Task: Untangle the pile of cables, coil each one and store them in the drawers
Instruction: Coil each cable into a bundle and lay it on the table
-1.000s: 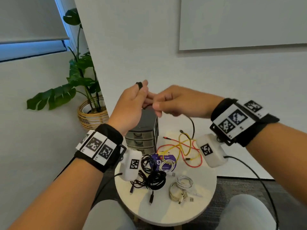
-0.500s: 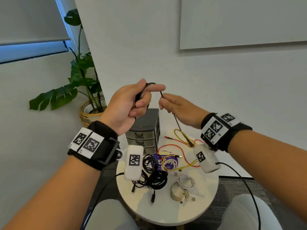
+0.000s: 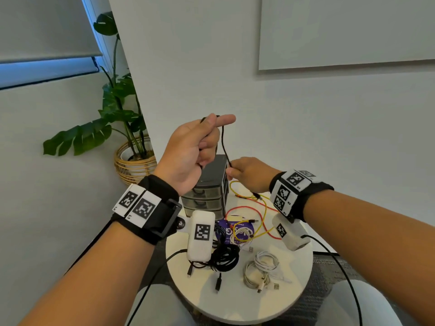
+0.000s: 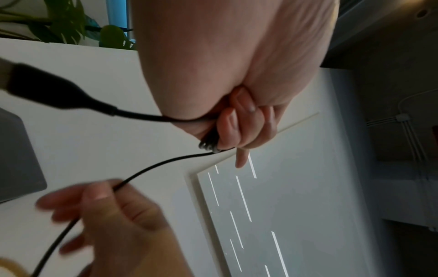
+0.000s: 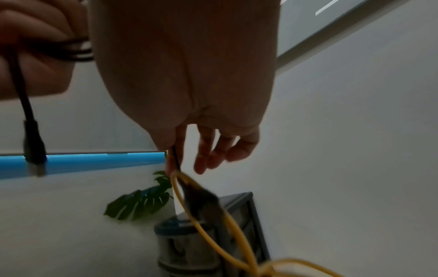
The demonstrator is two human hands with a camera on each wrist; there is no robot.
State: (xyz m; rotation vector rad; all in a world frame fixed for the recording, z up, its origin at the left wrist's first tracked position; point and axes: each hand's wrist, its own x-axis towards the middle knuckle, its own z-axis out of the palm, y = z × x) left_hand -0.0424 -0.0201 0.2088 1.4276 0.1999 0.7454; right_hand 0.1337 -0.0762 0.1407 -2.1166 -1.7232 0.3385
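Observation:
My left hand (image 3: pixel 202 142) is raised above the grey drawer unit (image 3: pixel 207 196) and grips a small coil of a thin black cable (image 3: pixel 224 147); the loops (image 4: pixel 209 144) lie under its curled fingers, the index finger sticks out. The cable's plug (image 4: pixel 42 93) dangles below that hand. My right hand (image 3: pixel 247 172), lower and to the right, pinches the same cable (image 5: pixel 175 159) between thumb and forefinger. The cable's free end trails down to the round white table (image 3: pixel 235 309), among the tangled yellow (image 3: pixel 263 208) and red cables (image 3: pixel 244 208).
On the table lie coiled black cables (image 3: pixel 226 257), coiled white cables (image 3: pixel 261 267) and a purple packet (image 3: pixel 230 231). All three drawers look closed. A potted plant in a wicker basket (image 3: pixel 131 165) stands on the floor at the left. A white wall is behind.
My right hand has slid down along the black cable, away from my left hand, towards the drawer unit. My left hand stays raised, with its index finger now stretched out.

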